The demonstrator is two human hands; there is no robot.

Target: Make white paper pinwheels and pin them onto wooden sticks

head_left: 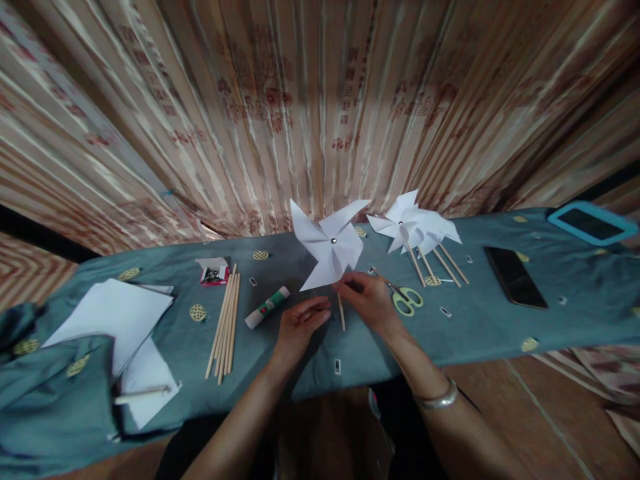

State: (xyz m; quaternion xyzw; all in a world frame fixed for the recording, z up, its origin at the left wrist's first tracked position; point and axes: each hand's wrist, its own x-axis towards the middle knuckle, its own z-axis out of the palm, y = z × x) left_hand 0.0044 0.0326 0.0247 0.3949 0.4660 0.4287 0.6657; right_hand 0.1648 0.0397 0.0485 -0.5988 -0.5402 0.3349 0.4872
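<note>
A white paper pinwheel [331, 245] with a shiny pin at its centre stands tilted over the cloth in front of me. Its wooden stick [342, 313] shows below the paper. My right hand [369, 299] pinches the pinwheel at its lower edge, where stick and paper meet; the exact grip is partly hidden behind the fingers. Just left of the stick, my left hand [301, 325] is held with loosely curled fingers apart and nothing in them. A glue stick [267, 307] lies beside the left hand. Green-handled scissors [406, 300] lie beside the right hand.
Several finished pinwheels [417, 223] lie at the back right, near a dark phone [515, 277] and a blue-framed tablet [594, 222]. Left are wooden sticks [225, 327], a small box of pins [215, 273] and white paper sheets [113, 313]. A curtain [310, 120] hangs behind the table.
</note>
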